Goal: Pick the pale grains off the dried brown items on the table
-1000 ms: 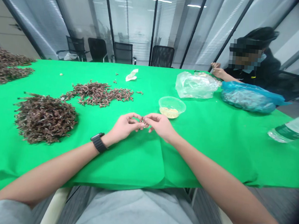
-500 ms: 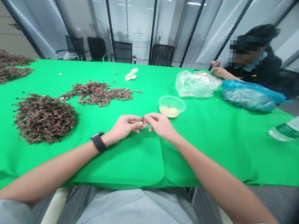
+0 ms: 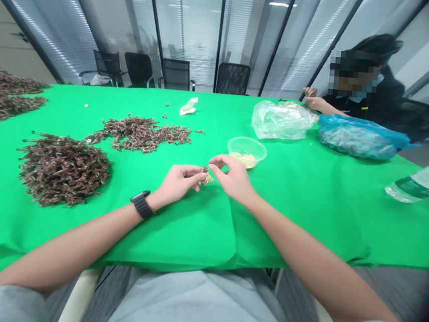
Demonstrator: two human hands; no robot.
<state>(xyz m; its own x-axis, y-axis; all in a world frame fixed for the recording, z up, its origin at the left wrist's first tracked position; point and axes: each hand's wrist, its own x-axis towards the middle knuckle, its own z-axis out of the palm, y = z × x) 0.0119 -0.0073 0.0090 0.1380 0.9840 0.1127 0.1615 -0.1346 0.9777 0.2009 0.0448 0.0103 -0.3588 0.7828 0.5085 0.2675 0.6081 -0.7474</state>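
My left hand (image 3: 179,183), wearing a black watch on its wrist, pinches a small reddish-brown dried piece (image 3: 204,169) between thumb and fingers. Tiny yellowish bits (image 3: 209,179) show just by those fingertips; whether they lie on the cloth or hang from the piece I cannot tell. Just right of it, my right hand (image 3: 235,179) is raised with thumb and index tips close together; anything between them is too small to make out. Behind the right hand stands a clear plastic bowl (image 3: 263,154) with pale yellow bits (image 3: 245,159) in its bottom.
Brown dried pieces form a thick heap (image 3: 64,170) at left, a looser spread (image 3: 142,133) behind it and another heap (image 3: 8,95) far left. A crumpled tissue (image 3: 188,106), clear bag (image 3: 280,121), blue bag (image 3: 359,137) and bottle (image 3: 419,180) share the green cloth. A person (image 3: 374,90) sits far right.
My right hand has drawn slightly up and away from the left, opening a small gap between them. My left hand keeps its place and its hold on the dried piece.
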